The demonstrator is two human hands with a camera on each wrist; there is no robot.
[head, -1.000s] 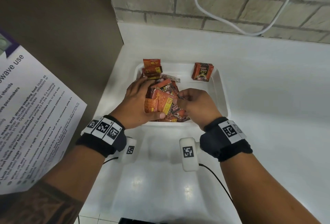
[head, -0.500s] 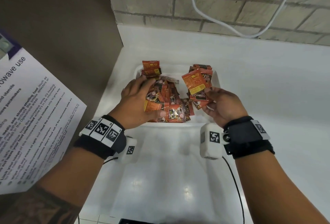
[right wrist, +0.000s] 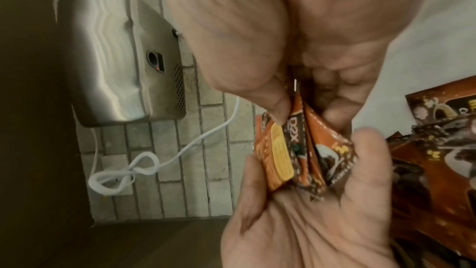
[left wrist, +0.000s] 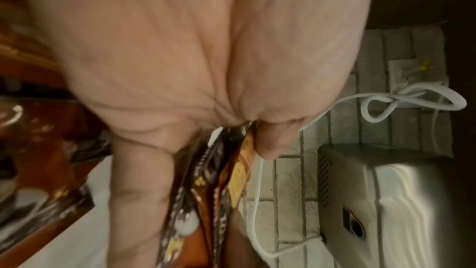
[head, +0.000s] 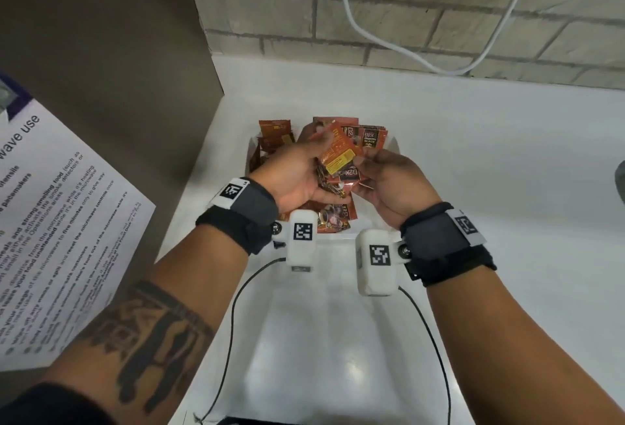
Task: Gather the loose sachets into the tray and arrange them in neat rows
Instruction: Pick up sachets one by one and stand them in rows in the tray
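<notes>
Both hands hold one bundle of orange-and-brown sachets upright above the white tray. My left hand grips the bundle from the left, thumb on one side and fingers on the other, with the sachets seen edge-on. My right hand pinches the same sachets from the right. A small stack lies in the tray's far left corner and another stack at the far right. Loose sachets lie in the tray under my hands.
The tray sits on a white counter against a brick wall. A white cable hangs on the wall. A steel hand dryer is mounted there. A printed notice hangs at the left.
My left hand has lifted a bunch of sachets off the loose pile. My right hand has come back from the right stack and now holds the same bunch.
</notes>
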